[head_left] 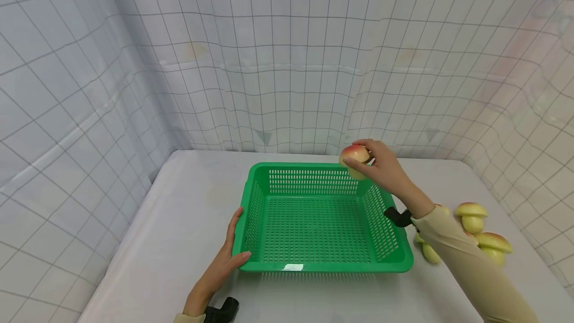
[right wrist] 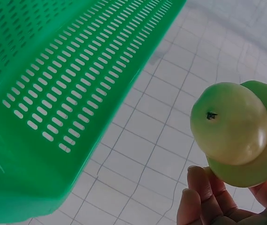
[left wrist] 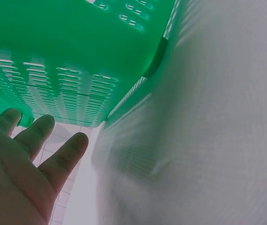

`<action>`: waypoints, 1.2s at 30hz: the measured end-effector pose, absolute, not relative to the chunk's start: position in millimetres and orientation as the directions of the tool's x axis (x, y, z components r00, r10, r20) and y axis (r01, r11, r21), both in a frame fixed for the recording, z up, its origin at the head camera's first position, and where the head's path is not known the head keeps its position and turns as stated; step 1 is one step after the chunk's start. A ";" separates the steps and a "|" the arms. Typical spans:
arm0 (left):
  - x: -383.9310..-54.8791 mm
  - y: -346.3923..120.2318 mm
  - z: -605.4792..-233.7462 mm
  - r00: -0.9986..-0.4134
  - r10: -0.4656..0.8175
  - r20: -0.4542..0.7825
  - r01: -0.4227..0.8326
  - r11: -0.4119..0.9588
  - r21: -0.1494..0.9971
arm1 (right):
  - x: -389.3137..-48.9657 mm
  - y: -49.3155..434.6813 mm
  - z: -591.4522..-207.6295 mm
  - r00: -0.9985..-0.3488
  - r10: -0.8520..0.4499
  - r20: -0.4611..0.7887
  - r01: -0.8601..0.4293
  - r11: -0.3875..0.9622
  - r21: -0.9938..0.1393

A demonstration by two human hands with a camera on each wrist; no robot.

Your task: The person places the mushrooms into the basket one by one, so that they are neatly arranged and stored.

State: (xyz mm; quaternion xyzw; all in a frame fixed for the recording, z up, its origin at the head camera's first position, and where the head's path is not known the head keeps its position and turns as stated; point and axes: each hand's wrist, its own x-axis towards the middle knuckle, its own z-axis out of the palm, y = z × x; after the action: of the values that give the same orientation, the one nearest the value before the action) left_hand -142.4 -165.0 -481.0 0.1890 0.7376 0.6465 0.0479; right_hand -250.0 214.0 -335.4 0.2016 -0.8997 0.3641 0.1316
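Note:
A toy mushroom [head_left: 356, 154] with a red-and-yellow cap is pinched in my right hand [head_left: 381, 163], over the back right corner of a green plastic basket [head_left: 325, 266]. In the right wrist view, the mushroom's pale green stem [right wrist: 232, 123] faces the camera, with a small dark spot on its end. My left hand [head_left: 224, 258] rests against the basket's front left corner, thumb at the rim. Seen from the left wrist, the fingers [left wrist: 61, 159] of that hand are straight and spread beside the slotted wall. The basket's visible floor bears nothing.
Several more toy mushrooms [head_left: 472, 216] lie on the white table [head_left: 188, 203] right of the basket, partly hidden by my right sleeve [head_left: 471, 258]. White gridded curtains [head_left: 291, 64] hang behind the table and at both sides.

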 end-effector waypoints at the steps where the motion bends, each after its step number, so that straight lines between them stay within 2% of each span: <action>1: -142.3 -164.9 -480.9 -0.923 0.341 0.178 0.221 0.092 0.971 | -250.9 211.1 -335.3 -0.882 -0.275 0.382 -0.463 0.650 -0.602; 16: -140.6 -161.9 -478.4 -0.923 0.337 0.186 0.225 0.077 0.971 | -265.0 158.9 -347.7 -0.862 -0.384 0.331 -0.503 0.559 -0.659; 36: -139.2 -162.3 -475.7 -0.925 0.335 0.177 0.214 0.075 0.974 | -293.1 112.3 -367.6 -0.810 -0.523 0.266 -0.552 0.526 -0.647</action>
State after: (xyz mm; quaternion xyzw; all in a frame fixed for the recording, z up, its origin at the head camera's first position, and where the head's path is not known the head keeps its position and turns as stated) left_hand -139.2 -162.3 -475.7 0.1874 0.7316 0.6538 0.0463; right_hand -293.1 112.3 -367.6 0.3075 -0.8733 0.3775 0.0191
